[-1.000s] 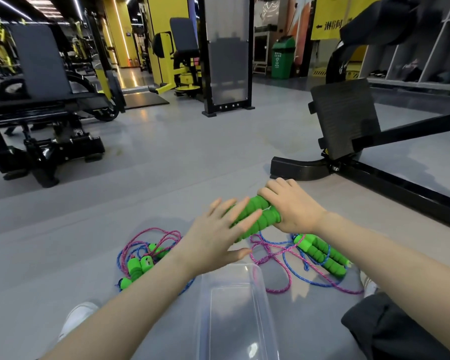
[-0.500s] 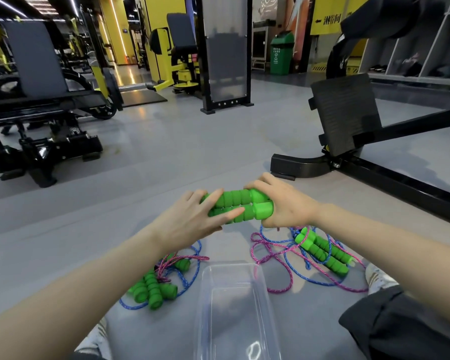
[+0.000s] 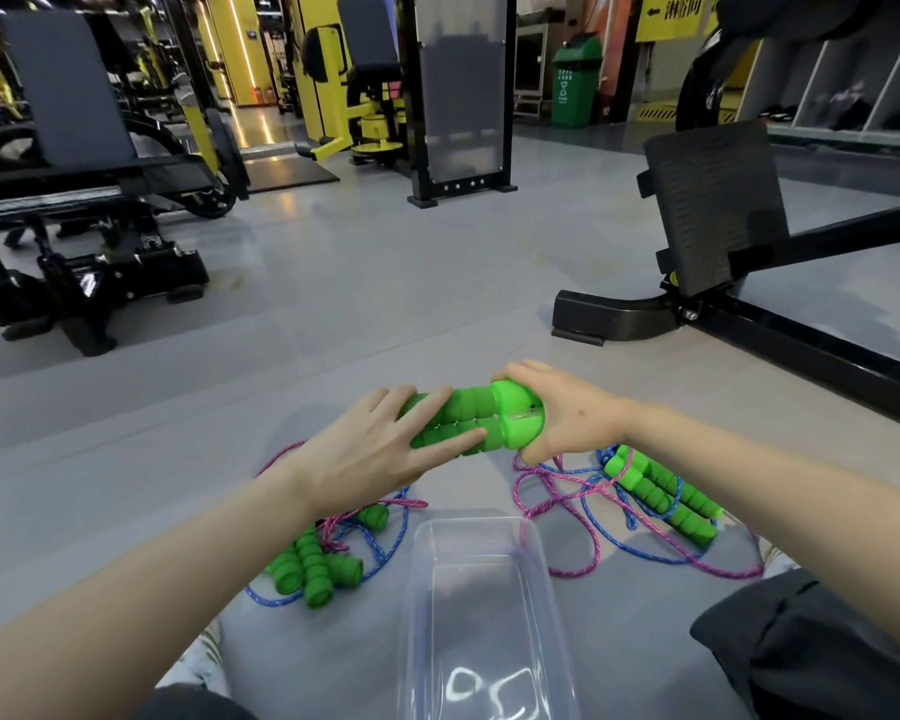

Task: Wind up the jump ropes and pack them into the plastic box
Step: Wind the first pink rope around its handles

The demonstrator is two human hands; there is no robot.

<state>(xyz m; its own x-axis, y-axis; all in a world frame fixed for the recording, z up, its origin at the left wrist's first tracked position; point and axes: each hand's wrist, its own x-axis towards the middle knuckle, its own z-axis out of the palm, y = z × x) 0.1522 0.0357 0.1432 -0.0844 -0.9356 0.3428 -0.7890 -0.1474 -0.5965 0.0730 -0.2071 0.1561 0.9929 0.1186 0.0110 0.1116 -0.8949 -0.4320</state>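
Your right hand [image 3: 567, 415] clamps the cap ends of the two ribbed green foam rope handles [image 3: 471, 418], held level above the grey floor [image 3: 385, 304]. Your left hand [image 3: 380, 452] lies flat, fingers spread, on their far ends. Their cord is hidden. The clear plastic box [image 3: 481, 605] sits at 6 o'clock; loose pink-and-blue ropes [image 3: 583, 517] lie at 4 and 8 o'clock.

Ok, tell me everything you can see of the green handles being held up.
The pair of green handles lies side by side, roughly level, above the floor. They look like ribbed foam with smooth plastic caps. The right hand grips the cap end; the left hand's fingers rest flat over the other end. Their rope isn't clearly visible.
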